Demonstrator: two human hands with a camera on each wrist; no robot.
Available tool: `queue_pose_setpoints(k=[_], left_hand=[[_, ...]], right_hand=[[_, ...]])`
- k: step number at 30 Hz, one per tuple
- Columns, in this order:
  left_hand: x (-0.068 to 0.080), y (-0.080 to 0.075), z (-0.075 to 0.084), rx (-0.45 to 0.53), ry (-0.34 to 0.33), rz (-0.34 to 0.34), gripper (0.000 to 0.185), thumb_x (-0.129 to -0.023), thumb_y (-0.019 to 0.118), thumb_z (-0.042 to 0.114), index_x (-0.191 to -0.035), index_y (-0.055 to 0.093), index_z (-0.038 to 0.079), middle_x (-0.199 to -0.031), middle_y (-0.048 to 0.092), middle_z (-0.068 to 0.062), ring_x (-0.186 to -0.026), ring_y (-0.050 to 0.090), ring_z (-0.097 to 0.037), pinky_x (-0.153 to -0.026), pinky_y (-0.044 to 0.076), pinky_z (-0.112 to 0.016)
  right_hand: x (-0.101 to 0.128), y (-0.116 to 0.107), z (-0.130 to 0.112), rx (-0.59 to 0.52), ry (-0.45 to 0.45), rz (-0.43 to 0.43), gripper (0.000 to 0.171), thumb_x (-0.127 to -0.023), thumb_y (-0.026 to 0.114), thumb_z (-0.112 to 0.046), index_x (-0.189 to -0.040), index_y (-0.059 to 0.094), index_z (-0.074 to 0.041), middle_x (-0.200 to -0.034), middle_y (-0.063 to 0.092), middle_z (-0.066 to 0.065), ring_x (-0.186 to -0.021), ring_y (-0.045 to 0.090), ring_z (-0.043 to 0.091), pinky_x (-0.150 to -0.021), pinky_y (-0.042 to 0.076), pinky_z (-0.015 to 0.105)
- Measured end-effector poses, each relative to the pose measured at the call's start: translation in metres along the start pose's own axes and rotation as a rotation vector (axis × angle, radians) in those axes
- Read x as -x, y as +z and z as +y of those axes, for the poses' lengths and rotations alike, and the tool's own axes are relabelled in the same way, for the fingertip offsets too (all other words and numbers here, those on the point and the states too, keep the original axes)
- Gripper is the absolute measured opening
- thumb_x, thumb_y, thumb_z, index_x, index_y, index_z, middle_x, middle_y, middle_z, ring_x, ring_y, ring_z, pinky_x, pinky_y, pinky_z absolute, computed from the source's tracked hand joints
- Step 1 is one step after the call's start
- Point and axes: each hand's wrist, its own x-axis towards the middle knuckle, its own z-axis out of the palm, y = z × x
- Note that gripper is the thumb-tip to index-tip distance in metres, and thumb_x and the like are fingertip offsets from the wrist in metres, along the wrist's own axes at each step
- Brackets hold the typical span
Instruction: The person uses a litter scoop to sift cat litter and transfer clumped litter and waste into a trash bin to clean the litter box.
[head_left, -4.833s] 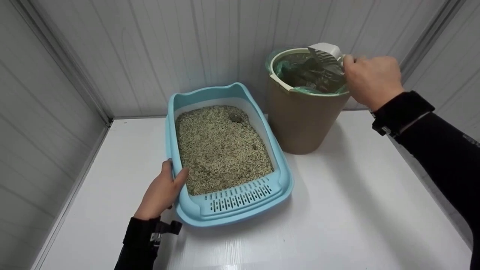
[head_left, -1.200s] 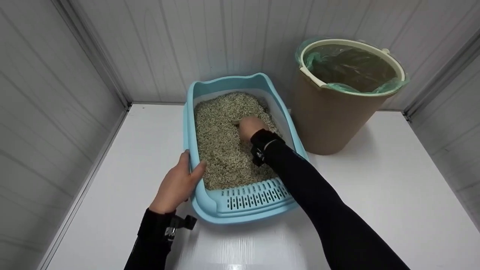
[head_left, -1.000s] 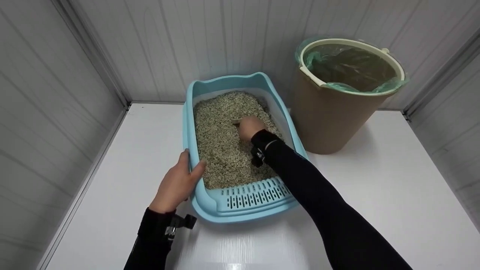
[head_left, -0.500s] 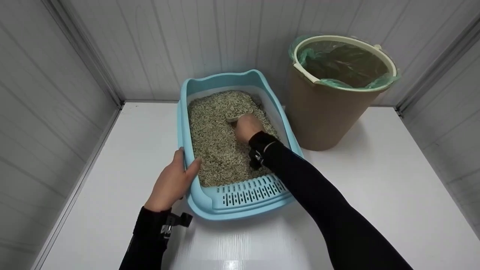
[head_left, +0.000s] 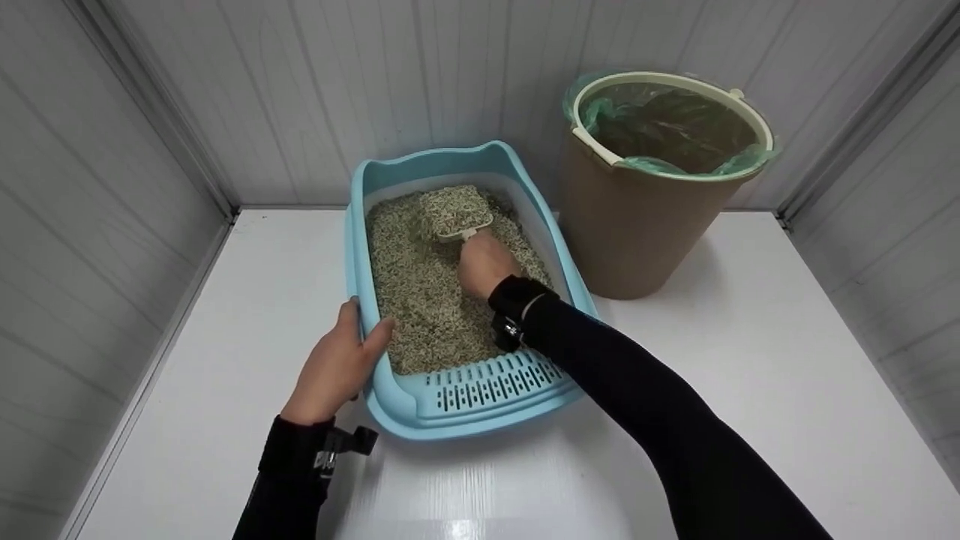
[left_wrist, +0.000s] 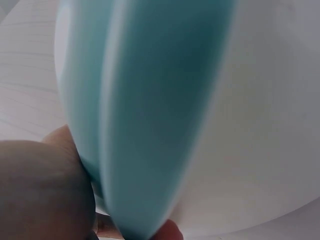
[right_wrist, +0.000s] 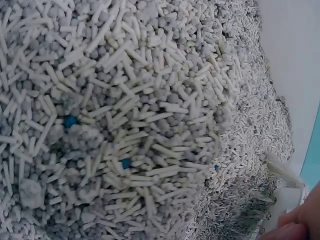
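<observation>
A blue litter box (head_left: 480, 409) with a slotted front ledge stands on the white table, filled with pellet cat litter (head_left: 427, 322). My right hand (head_left: 487, 264) grips the handle of a pale litter scoop (head_left: 465, 231), its head heaped with litter over the back half of the box. In the right wrist view, fingers (right_wrist: 300, 222) pinch the scoop handle (right_wrist: 287, 200) beside the close-up pellets, with a few blue grains among them. My left hand (head_left: 334, 367) grips the box's left rim (left_wrist: 145, 125), thumb over the top and fingers below on the outside.
A brown bin (head_left: 637, 225) with a cream rim and a green plastic bag (head_left: 600, 116) lining it stands just right of the litter box. Ribbed grey wall panels (head_left: 450, 75) close in the back and both sides of the white table (head_left: 712, 360).
My right hand went from holding the scoop over the bin into the litter, then raised the scoop's head, now loaded with pellets. The left hand keeps its hold on the rim.
</observation>
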Motion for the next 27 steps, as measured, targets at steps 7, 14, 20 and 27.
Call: queue_pose_setpoints(k=[7,14,20,27], left_hand=[[0.001,0.000,0.000,0.000,0.010,0.009,0.094,-0.117,0.051,0.056,-0.177,0.008,-0.002,-0.140,0.060,-0.037,-0.080,0.070,-0.030,-0.064,0.057,-0.041],[-0.001,0.001,0.003,0.000,0.001,0.009,0.091,-0.117,0.052,0.050,-0.177,0.009,-0.003,-0.141,0.060,-0.039,-0.076,0.070,-0.030,-0.058,0.057,-0.041],[-0.002,0.001,0.003,-0.014,0.001,0.005,0.092,-0.117,0.052,0.051,-0.176,0.009,-0.003,-0.142,0.059,-0.039,-0.076,0.070,-0.030,-0.059,0.057,-0.040],[0.000,-0.001,0.002,-0.003,-0.001,0.011,0.095,-0.116,0.051,0.059,-0.177,0.009,0.000,-0.131,0.064,-0.035,-0.072,0.068,-0.029,-0.057,0.056,-0.041]], right_hand=[[-0.004,-0.002,-0.001,-0.019,-0.003,0.017,0.040,-0.122,0.046,-0.021,-0.135,0.060,0.014,-0.107,0.068,0.022,-0.071,0.051,0.023,-0.067,0.042,0.036],[-0.005,-0.006,0.005,0.006,-0.030,0.053,0.038,-0.123,0.044,-0.024,-0.120,0.068,0.007,-0.088,0.057,0.011,-0.067,0.048,0.023,-0.065,0.041,0.037],[-0.001,-0.011,0.011,0.083,-0.120,0.087,0.039,-0.122,0.045,-0.021,-0.110,0.072,0.005,-0.089,0.054,0.012,-0.070,0.045,0.023,-0.067,0.040,0.037],[0.002,-0.014,0.013,0.059,-0.161,0.104,0.038,-0.123,0.043,-0.019,-0.106,0.069,0.005,-0.081,0.043,0.007,-0.068,0.042,0.023,-0.068,0.037,0.038]])
